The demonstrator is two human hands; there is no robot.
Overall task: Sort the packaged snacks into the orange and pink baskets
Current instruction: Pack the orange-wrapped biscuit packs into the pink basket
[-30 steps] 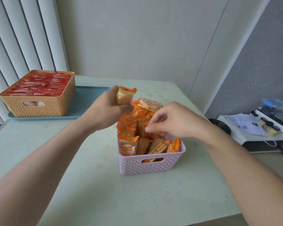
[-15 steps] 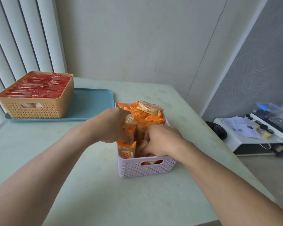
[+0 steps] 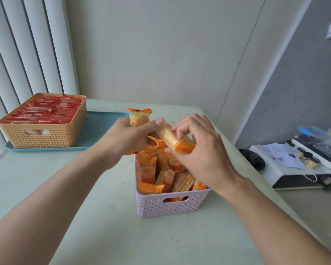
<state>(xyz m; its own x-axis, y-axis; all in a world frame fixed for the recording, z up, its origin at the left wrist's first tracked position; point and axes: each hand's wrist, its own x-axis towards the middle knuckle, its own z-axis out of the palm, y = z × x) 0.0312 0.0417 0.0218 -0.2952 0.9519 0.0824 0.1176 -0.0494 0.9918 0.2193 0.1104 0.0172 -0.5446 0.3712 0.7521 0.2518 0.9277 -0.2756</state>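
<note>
right hand (image 3: 204, 150) pinches a cracker pack (image 3: 173, 139), its long axis running ten to four o'clock over the pink basket (image 3: 172, 206); left hand (image 3: 126, 138) clamps an upright pack (image 3: 139, 117).

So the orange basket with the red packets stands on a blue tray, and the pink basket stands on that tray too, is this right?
Not quite. The head view shows the orange basket on the blue tray, but the pink basket stands directly on the table, apart from the tray.
</note>
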